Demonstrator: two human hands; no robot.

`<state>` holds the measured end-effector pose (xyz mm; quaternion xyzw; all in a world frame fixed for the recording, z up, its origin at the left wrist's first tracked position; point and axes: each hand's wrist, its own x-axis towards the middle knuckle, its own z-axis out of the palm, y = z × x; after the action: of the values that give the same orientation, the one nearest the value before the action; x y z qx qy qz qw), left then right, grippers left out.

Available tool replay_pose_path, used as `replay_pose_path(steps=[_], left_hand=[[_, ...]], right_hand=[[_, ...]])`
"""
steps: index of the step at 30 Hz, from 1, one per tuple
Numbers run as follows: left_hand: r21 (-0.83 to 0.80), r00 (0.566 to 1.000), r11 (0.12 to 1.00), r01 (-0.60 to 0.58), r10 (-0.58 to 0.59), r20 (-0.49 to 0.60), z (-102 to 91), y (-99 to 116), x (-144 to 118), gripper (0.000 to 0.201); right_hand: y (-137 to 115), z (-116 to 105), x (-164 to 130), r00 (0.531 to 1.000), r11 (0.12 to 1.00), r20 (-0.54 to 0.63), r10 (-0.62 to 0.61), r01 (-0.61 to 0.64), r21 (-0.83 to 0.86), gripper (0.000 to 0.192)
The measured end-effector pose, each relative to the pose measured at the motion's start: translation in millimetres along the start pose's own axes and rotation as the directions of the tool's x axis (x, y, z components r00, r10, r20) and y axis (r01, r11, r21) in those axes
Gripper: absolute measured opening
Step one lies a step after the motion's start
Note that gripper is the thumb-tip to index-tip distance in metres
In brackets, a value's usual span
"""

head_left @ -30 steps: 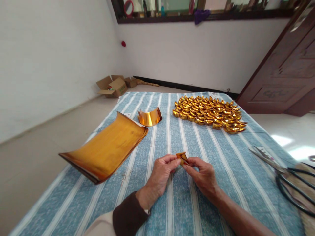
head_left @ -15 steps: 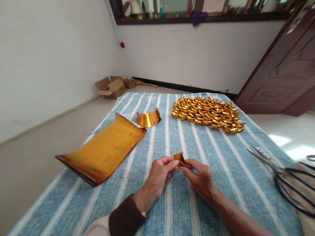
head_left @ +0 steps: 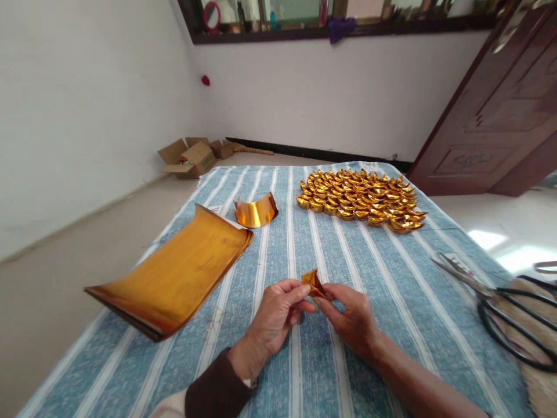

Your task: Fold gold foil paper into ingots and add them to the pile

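Between my two hands is a small piece of gold foil paper (head_left: 313, 281), partly folded, with one pointed corner up. My left hand (head_left: 278, 307) pinches its left edge between thumb and forefinger. On its right side, the thumb and fingers of my right hand (head_left: 350, 310) grip the same piece. Beyond the hands, several rows of folded gold paper ingots (head_left: 361, 200) are packed close together. A small curved stack of gold foil paper (head_left: 256, 212) lies beyond and to the left. Nearer on the left is a stack of large gold sheets (head_left: 174, 273) with curled ends.
Large scissors (head_left: 491, 296) with black handles lie partly open at the right, over a brown cloth-like pad (head_left: 537, 371). A blue and white striped cloth (head_left: 243, 348) covers the table. Open cardboard boxes (head_left: 195, 159) sit on the floor beyond it. A brown door (head_left: 491, 110) stands at right.
The view has shifted slightly to the right. The folded paper has turned a little and shows more of its inner fold; my left fingers have loosened and spread slightly beneath it.
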<state>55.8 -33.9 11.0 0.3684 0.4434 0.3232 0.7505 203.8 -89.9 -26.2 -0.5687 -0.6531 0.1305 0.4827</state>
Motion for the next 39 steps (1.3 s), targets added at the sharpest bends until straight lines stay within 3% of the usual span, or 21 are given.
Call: replay_pose_path(steps=[3, 8, 15, 26, 32, 39], left_hand=[[-0.006, 0.999, 1.0, 0.02, -0.021, -0.025, 0.2, 0.3, 0.8, 0.026], [-0.044, 0.998, 0.998, 0.036, -0.038, -0.042, -0.7, 0.5, 1.7, 0.02], [-0.11, 0.997, 0.992, 0.067, -0.07, -0.023, -0.7, 0.3, 2.1, 0.015], [-0.259, 0.994, 0.96, 0.108, -0.104, 0.026, -0.8, -1.2, 1.8, 0.018], [-0.276, 0.995, 0.957, 0.091, -0.075, 0.069, -0.5, -2.7, 1.3, 0.015], [-0.289, 0.986, 0.944, 0.16, -0.138, 0.096, 0.6, -0.4, 1.2, 0.012]], right_hand=[[1.6, -1.5, -0.5, 0.995, 0.996, -0.072, -0.067, 0.062, -0.062, 0.017], [1.6, -6.5, -0.7, 0.977, 0.961, -0.019, -0.214, 0.207, -0.185, 0.019], [-2.0, -6.3, -2.6, 0.943, 0.918, -0.049, -0.33, 0.309, -0.248, 0.022], [-4.1, -5.8, -2.6, 0.947, 0.936, -0.072, -0.312, 0.294, -0.191, 0.023], [-4.7, -8.7, -2.0, 0.947, 0.934, -0.049, -0.316, 0.302, -0.188, 0.02], [-4.8, -11.3, 0.6, 0.949, 0.94, -0.076, -0.307, 0.29, -0.177, 0.018]])
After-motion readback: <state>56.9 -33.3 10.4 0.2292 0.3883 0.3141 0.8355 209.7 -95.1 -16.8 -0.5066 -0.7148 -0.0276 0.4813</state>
